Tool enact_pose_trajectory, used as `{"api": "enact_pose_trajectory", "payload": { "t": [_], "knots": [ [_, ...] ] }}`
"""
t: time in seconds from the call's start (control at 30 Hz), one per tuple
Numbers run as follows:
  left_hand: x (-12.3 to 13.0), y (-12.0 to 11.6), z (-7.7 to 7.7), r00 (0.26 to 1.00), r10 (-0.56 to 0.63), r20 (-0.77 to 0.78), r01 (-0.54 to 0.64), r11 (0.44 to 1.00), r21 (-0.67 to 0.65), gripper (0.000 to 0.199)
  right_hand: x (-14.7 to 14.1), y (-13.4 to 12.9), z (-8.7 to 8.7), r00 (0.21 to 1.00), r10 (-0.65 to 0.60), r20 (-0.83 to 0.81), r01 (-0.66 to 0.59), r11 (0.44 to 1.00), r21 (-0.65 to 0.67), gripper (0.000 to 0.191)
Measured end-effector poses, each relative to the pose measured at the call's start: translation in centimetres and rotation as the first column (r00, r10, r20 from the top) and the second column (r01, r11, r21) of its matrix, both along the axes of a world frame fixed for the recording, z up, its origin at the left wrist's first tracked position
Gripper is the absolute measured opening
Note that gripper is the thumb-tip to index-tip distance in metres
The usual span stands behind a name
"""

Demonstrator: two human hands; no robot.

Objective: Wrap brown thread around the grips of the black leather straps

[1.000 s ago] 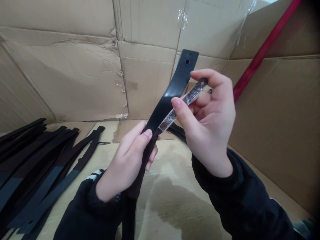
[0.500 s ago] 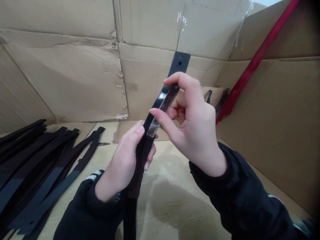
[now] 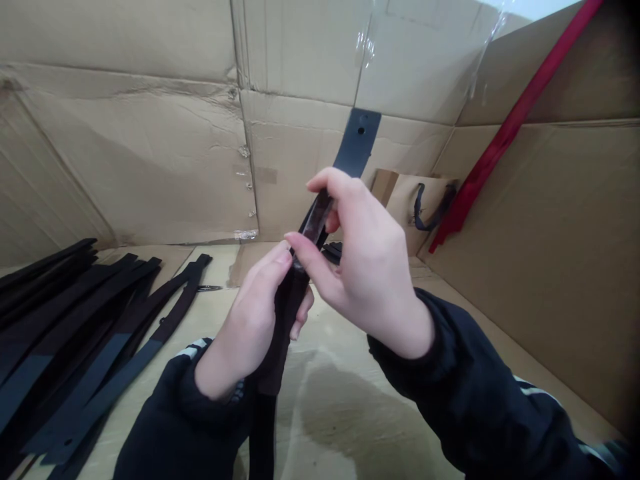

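I'm holding a long black strap (image 3: 357, 143) upright in front of me, with its long axis running from about 6 o'clock up to about 1 o'clock, taking my hands as the centre. My left hand (image 3: 247, 320) is gripping its lower part, with the fingers wrapped around it and clamped tight. My right hand (image 3: 373, 267) is sitting higher up, its thumb and forefinger pinching together on a narrow clear plastic strip (image 3: 314, 223). That strip is lying along the strap's glossy face, just above my left fingertips, and I can't tell whether it is stuck down or only pressed there.

My right hand is the nearer one to the strap's punched end, which is standing clear at about 1 o'clock against the cardboard walls (image 3: 140, 153). My left hand is the nearer one to the dark tail, which is hanging toward 6 o'clock and running out of view past my left wrist. A stack of black straps (image 3: 75, 333) is lying at about 9 o'clock, while a paper bag (image 3: 415, 207) and a red bar (image 3: 505, 133) are leaning at about 2 o'clock.
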State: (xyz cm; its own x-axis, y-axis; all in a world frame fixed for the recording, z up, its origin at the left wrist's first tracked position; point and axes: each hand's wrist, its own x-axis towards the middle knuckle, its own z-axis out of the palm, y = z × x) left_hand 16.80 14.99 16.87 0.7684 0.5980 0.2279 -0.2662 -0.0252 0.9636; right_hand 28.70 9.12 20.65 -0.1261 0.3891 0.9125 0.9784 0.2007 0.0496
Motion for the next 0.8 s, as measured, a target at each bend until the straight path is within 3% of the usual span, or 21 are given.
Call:
{"api": "enact_pose_trajectory", "payload": {
  "t": [0.4, 0.8],
  "knots": [
    [0.2, -0.1, 0.0, 0.997, -0.032, 0.072, 0.034, 0.999, -0.022, 0.031, -0.2, 0.4, 0.1, 0.999, 0.033, -0.032, -0.032, 0.999, 0.039, 0.029],
    [0.1, -0.1, -0.1, 0.998, -0.061, 0.018, 0.062, 0.997, -0.054, 0.034, 1.2, 1.9, 0.0, 0.984, 0.063, -0.168, -0.036, 0.987, 0.158, 0.031]
  ]
}}
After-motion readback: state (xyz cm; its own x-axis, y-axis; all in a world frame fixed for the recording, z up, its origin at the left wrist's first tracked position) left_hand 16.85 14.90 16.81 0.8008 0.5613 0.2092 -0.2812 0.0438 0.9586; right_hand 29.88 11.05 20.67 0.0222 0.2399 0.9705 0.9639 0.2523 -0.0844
